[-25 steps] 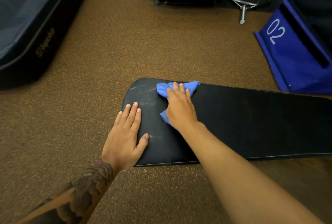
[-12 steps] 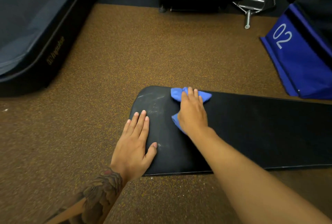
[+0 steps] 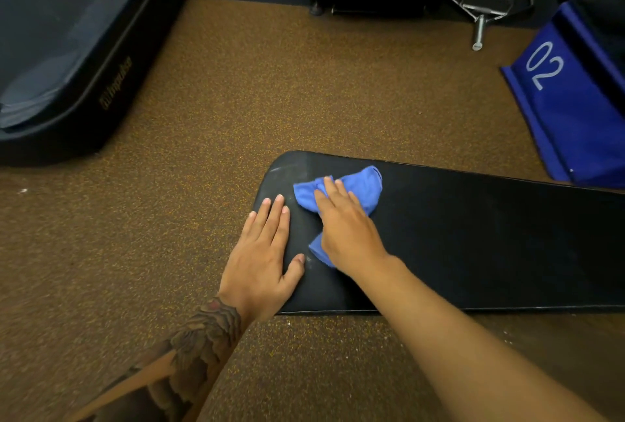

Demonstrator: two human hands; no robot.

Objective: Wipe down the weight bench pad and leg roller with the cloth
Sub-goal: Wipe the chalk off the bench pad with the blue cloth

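Both flat-fingered on the bench pad, left hand rests bare, right hand presses the cloth.

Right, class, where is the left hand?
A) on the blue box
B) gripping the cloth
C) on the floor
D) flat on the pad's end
D: the left hand lies flat, fingers straight, on the pad near its rounded end; the right hand presses the cloth.

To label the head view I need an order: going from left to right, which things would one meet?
Black platform → left hand → right hand, pressing the blue cloth → blue box marked 02.
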